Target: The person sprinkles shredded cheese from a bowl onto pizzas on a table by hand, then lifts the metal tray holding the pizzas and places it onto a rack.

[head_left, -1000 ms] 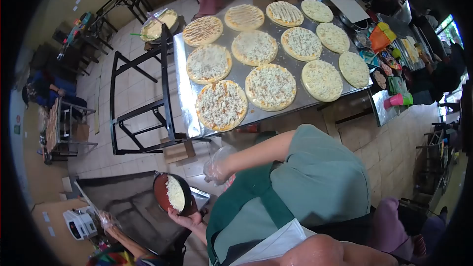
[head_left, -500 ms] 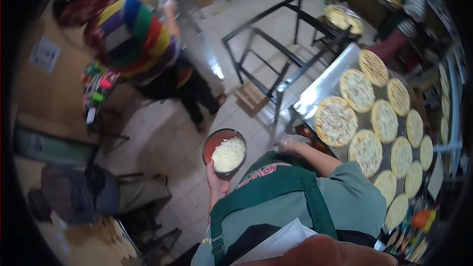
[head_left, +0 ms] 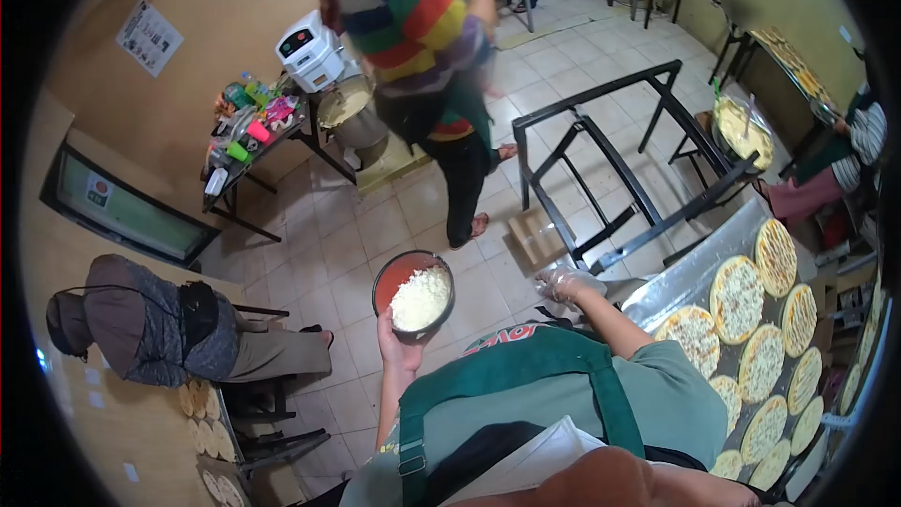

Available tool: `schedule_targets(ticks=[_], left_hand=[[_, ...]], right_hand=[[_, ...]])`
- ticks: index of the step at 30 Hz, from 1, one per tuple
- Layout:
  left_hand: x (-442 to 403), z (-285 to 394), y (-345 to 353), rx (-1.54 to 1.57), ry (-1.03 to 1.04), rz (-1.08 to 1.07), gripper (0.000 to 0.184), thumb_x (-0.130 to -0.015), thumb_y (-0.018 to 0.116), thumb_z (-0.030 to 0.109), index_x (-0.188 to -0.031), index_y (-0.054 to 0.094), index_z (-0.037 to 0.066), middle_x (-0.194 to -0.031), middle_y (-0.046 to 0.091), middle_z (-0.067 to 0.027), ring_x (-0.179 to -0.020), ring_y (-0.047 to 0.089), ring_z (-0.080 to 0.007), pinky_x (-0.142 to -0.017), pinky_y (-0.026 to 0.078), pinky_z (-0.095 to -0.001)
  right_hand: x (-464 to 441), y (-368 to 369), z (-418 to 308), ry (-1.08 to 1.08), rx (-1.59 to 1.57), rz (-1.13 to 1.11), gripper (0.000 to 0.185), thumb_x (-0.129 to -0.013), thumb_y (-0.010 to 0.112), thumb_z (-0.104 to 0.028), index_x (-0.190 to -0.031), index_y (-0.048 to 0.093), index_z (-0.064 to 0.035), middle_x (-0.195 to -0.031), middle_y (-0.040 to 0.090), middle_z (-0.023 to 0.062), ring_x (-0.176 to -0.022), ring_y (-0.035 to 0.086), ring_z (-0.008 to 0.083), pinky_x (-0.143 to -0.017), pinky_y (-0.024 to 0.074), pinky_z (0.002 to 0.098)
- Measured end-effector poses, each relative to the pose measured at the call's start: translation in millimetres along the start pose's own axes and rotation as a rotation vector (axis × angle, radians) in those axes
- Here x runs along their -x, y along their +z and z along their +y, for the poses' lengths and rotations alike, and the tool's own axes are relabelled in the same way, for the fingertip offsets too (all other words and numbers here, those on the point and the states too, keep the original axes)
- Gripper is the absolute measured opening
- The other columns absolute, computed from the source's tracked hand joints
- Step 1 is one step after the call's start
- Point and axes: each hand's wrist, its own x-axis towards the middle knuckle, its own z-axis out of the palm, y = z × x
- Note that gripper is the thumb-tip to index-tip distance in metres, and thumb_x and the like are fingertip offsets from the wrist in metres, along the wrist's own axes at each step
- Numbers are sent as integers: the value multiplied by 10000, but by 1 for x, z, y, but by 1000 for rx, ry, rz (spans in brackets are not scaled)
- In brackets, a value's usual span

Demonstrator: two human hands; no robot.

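Note:
My bare left hand (head_left: 398,345) grips the near rim of a round bowl (head_left: 383,293), dark outside and reddish inside. White grated cheese (head_left: 420,300) is heaped in the bowl, mostly on its right side. My right hand (head_left: 566,284) wears a clear plastic glove and hangs in front of my apron, left of the metal table (head_left: 671,289). Its fingers look loosely stretched out, with nothing seen in them. Several round pizzas (head_left: 738,299) lie on that table to my right, some topped with white shreds and others striped with sauce.
A black metal frame (head_left: 601,169) stands ahead, with a cardboard box (head_left: 537,238) on the floor beside it. A person in a multicoloured striped top (head_left: 413,9) is ahead; another person (head_left: 169,319) stands at left. A dough mixer (head_left: 314,52) and a cluttered table (head_left: 253,136) are along the wall.
The view has swung, so the pizzas sit lower right and more wall shows at left. The striped-top person has moved rightward. The bowl stays in my left hand; my right hand is farther from my body.

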Motion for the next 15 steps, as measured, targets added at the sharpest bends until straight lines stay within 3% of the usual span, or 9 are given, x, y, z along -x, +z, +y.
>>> schedule_targets(ticks=[3, 6, 12, 14, 15], left_hand=[[-21, 26, 12, 15, 15, 21, 553, -768, 408, 448, -1232, 381, 149, -1225, 448, -90, -1106, 445, -291, -865, 377, -495], [-54, 24, 7, 67, -15, 32, 570, -755, 430, 454, -1231, 382, 145, -1235, 435, -96, -1113, 435, -309, -880, 366, -507], [-126, 66, -42, 160, 23, 127, 560, -774, 418, 448, -1239, 370, 139, -1244, 422, -95, -1123, 424, -306, -884, 366, -511], [-150, 95, -62, 158, 46, 140, 557, -780, 412, 449, -1241, 367, 139, -1248, 419, -94, -1129, 418, -302, -888, 358, -513], [-161, 112, -69, 134, 52, 166, 558, -785, 406, 452, -1244, 363, 138, -1253, 415, -91, -1135, 412, -298, -895, 345, -516]], right_hand=[[-25, -14, -18, -56, 40, -30, 444, -751, 492, -351, -1162, 505, -184, -1111, 546, 127, -1038, 512, 297, -911, 389, 354], [-35, -35, -37, 43, 105, -123, 442, -741, 465, -334, -1154, 518, -187, -1122, 537, 137, -1030, 512, 313, -908, 392, 361], [-172, 4, -20, -30, 356, -268, 419, -758, 449, -342, -1121, 545, -156, -1128, 533, 137, -1022, 517, 310, -886, 408, 361], [-176, -16, -50, 140, 327, -267, 385, -706, 540, -297, -1064, 583, -162, -1061, 580, 110, -953, 557, 299, -799, 455, 342], [-219, 18, -2, 135, 332, -264, 385, -706, 540, -297, -1064, 583, -162, -1061, 580, 110, -953, 557, 299, -799, 455, 342]])
